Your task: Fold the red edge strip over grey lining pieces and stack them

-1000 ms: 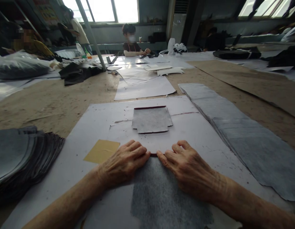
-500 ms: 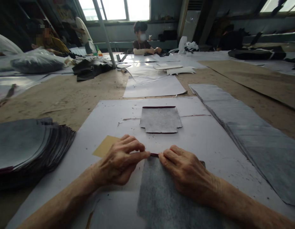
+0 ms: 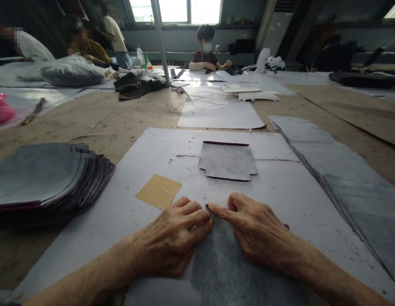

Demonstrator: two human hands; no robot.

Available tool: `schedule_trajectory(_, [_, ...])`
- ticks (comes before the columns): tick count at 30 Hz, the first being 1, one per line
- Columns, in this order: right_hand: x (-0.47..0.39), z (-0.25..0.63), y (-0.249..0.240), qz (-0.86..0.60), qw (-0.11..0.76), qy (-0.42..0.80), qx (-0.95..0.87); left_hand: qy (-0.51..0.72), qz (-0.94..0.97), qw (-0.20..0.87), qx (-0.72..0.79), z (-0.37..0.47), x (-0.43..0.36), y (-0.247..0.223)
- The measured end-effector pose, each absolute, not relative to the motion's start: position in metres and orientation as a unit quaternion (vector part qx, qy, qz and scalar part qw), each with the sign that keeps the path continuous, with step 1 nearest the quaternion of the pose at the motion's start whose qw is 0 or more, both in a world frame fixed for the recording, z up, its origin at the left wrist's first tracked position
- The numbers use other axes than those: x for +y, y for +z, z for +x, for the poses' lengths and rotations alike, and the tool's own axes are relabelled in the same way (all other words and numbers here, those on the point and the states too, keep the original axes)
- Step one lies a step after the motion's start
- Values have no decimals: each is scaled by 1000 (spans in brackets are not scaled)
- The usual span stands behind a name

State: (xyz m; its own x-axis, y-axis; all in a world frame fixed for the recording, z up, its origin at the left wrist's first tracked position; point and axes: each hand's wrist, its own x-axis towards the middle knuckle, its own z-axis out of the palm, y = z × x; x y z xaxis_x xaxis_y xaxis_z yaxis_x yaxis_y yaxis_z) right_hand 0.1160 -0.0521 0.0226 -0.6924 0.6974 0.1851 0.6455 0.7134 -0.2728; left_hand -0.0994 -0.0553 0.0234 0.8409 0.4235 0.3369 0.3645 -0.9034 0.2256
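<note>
Both hands are pressing flat, fingertips meeting, the left hand and right hand pinning the far edge of a grey felt piece on the near white sheet, seemingly creasing its edge; next comes pressing along it, a finished piece lying beyond.

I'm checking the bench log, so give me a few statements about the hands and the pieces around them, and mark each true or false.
1. Both hands, the left hand and the right hand, rest on the grey sheet. True.
2. The tan patch lies right of the right hand. False: it lies beyond the left hand, to its left.
3. The small grey cut piece lies on the white paper, beyond the hands. True.
4. The stack of grey pieces is under the right hand. False: it sits far left, untouched.
5. The left hand holds scissors. False: no tool shows in it.
</note>
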Motion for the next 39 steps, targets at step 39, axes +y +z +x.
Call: schedule_trajectory(39, [-129, 207, 18, -461, 319, -132, -817, 260, 920, 50, 288, -106, -50, 16])
